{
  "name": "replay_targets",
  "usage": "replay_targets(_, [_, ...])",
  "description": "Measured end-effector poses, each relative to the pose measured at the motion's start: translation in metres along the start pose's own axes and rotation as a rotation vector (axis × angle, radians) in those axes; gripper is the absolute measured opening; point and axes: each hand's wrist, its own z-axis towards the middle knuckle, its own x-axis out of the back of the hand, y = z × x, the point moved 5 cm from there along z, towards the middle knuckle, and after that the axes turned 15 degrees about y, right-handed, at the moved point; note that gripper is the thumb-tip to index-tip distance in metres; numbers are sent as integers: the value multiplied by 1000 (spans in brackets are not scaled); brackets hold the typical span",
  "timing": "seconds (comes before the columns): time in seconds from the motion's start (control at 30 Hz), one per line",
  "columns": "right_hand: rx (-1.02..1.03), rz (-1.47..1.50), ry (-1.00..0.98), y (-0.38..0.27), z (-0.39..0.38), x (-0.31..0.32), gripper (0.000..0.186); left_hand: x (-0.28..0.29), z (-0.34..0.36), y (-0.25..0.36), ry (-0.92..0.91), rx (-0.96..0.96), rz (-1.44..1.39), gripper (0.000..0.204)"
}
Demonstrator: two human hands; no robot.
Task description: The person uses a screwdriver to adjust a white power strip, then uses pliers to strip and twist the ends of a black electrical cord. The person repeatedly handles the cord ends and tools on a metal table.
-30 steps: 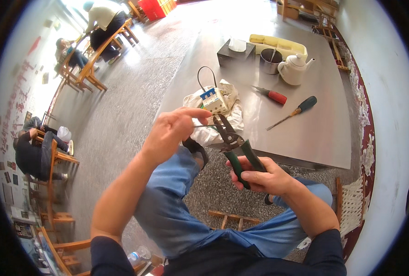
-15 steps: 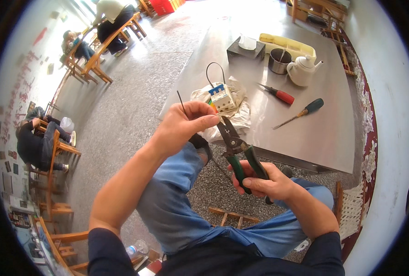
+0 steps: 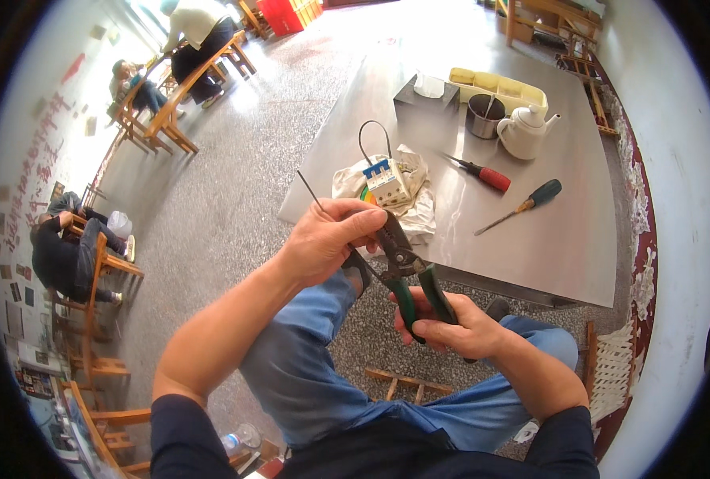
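My left hand (image 3: 321,243) has a thin black wire (image 3: 307,184) pinched between thumb and fingers at the jaws of the wire-stripping pliers (image 3: 399,259); one end sticks up to the left. My right hand (image 3: 450,327) is closed round the pliers' green handles. Beyond both hands, a white breaker block (image 3: 387,182) with blue switches and a looped wire rests on crumpled white cloth (image 3: 415,211) on the steel table (image 3: 554,263). Right of it lie a red-handled screwdriver (image 3: 492,177) and a green-handled one (image 3: 543,193).
A white kettle (image 3: 521,136), steel cup (image 3: 482,118), tissue box (image 3: 423,108) and yellow tray (image 3: 486,84) stand at the table's back. People (image 3: 199,32) (image 3: 71,255) sit or lean by wooden benches on the left. A white wall (image 3: 650,239) runs along the right.
My left hand has moved down and right onto the pliers' jaws, with the wire turning from nearly level to slanting up-left. My right hand keeps its grip on the handles.
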Motion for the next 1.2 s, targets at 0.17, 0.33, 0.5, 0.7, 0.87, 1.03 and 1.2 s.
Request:
replay_targets(0.17, [-60, -19, -1, 2, 0, 3, 53, -5, 0, 3, -17, 12, -93, 23])
replay_targets(0.33, [-45, -36, -4, 2, -1, 4, 54, -2, 3, 1, 2, 12, -46, 22])
replay_targets(0.5, [-48, 37, -61, 2, -1, -2, 55, 2, 4, -6, 13, 25, -18, 24])
replay_targets(0.7, [-152, 134, -137, 7, 0, -1, 52, -2, 3, -10, -70, 93, -9, 24])
replay_targets(0.87, [-193, 171, -132, 7, -1, -5, 57, 0, 1, -12, -78, 133, 5, 25])
replay_targets(1.03, [-210, 188, -134, 6, -1, -5, 58, -1, 1, -11, -65, 157, 18, 24])
replay_targets(1.2, [-210, 198, -152, 6, -2, -6, 56, 1, 2, -12, -80, 165, 5, 22])
